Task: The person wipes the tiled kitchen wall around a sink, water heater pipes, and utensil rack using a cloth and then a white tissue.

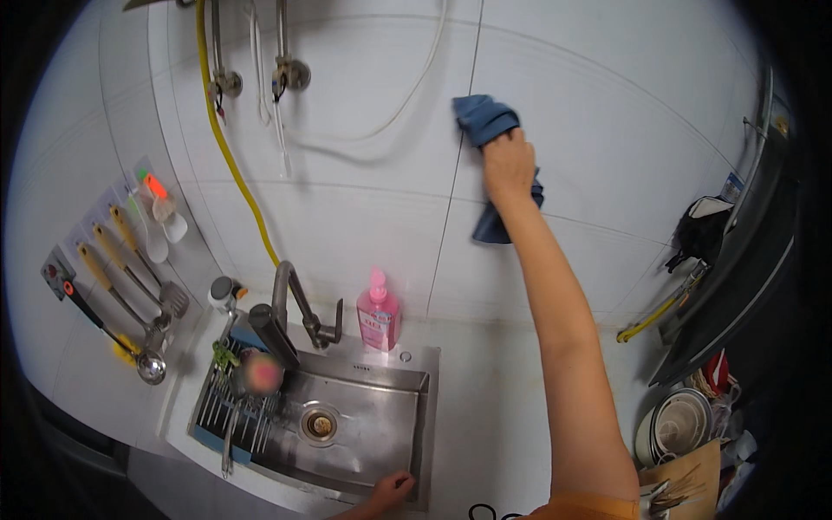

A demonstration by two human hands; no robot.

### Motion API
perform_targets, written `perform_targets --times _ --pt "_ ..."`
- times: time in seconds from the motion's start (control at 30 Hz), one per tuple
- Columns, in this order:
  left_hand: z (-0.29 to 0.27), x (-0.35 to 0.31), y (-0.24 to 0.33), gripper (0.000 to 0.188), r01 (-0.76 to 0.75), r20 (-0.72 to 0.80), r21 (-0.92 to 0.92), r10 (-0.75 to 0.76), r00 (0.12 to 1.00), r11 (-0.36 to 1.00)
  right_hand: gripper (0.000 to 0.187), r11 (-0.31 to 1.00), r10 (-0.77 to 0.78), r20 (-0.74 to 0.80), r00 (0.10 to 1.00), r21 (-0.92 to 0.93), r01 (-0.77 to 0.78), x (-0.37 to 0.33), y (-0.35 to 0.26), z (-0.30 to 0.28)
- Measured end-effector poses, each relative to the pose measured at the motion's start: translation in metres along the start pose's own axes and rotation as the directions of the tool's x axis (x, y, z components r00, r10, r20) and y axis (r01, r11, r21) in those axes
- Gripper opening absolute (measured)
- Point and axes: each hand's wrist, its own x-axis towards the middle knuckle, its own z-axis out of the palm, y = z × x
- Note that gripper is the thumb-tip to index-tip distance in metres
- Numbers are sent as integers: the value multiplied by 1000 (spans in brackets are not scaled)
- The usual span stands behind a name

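Note:
Against the white tiled wall (589, 147), my right hand (509, 165) grips a dark blue cloth (487, 121). Part of the cloth bunches above the fingers, and another part hangs below the wrist. My right arm is stretched far up and forward. Low in the picture, my left hand (392, 490) is by the front right edge of the steel sink (373, 425), its fingers curled in, with nothing visible in them. A pink soap bottle (379, 314) with a pump stands behind the sink, beside the grey faucet (286, 299).
A drying rack (212, 412) lies across the sink's left side. Ladles and spatulas (113, 251) hang on the left wall. A yellow hose (227, 147) runs down from the pipes. At right are a dark panel (737, 286), stacked bowls (676, 425) and a wooden board (698, 472).

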Motion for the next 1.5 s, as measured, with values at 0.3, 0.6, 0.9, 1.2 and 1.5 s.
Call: perform_targets --times 0.3,0.6,0.9,1.2,1.5 --pt "11 9 -2 19 10 -150 5 -9 989 1000 8 923 -361 264 894 240 301 -164 -58 35" --pt "10 4 16 15 -158 -195 350 237 952 923 10 989 43 501 864 100 -107 -279 74 8" --pt "14 -1 25 17 -215 -84 511 298 951 832 18 972 233 51 971 -33 -232 -71 105 -12" --pt "18 -6 31 13 -151 -32 639 223 974 754 13 946 -260 111 959 230 229 -187 24 34" --pt "13 -7 54 13 -253 -73 553 349 934 794 11 898 -391 528 754 397 189 -413 -3 63"
